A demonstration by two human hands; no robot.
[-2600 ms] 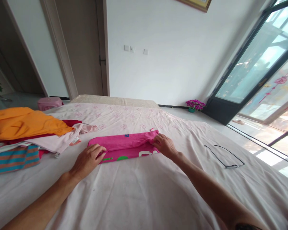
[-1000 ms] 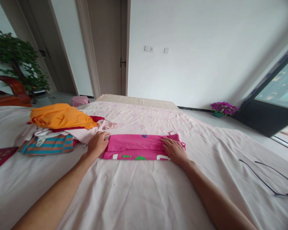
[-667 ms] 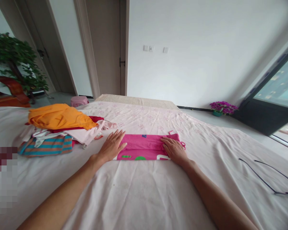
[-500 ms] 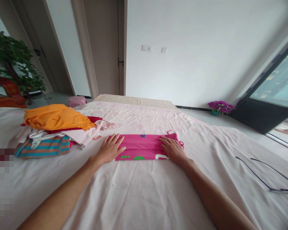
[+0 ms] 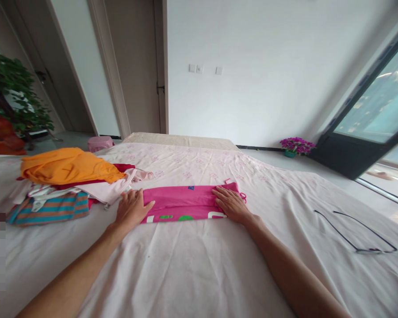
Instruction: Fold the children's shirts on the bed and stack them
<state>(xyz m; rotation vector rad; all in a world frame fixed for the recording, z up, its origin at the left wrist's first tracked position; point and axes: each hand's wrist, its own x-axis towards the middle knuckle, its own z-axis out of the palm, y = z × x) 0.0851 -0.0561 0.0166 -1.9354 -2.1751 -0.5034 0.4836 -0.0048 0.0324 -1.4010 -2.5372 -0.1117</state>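
Observation:
A pink garment [image 5: 179, 197], folded into a long flat strip with green and white print along its near edge, lies across the bed in front of me. At its left end is my left hand [image 5: 132, 208], fingers stretched out over the edge and thumb resting on the cloth. My right hand [image 5: 231, 203] lies flat on the right end, fingers spread. A thin pink cord loops out past that end. Neither hand grips the cloth; the garment's left edge is partly hidden by my hand.
Left of the garment sits a heap of clothes with an orange garment [image 5: 69, 165] on top and a striped one [image 5: 53, 209] below. Eyeglasses [image 5: 361, 247] rest on the bed sheet [image 5: 192, 274] at right. A pink stool [image 5: 100, 143] stands beyond the bed.
My left hand has slid left toward the garment's end, uncovering more of its cloth and print. My right hand stays on the right end. The whole view has shifted slightly.

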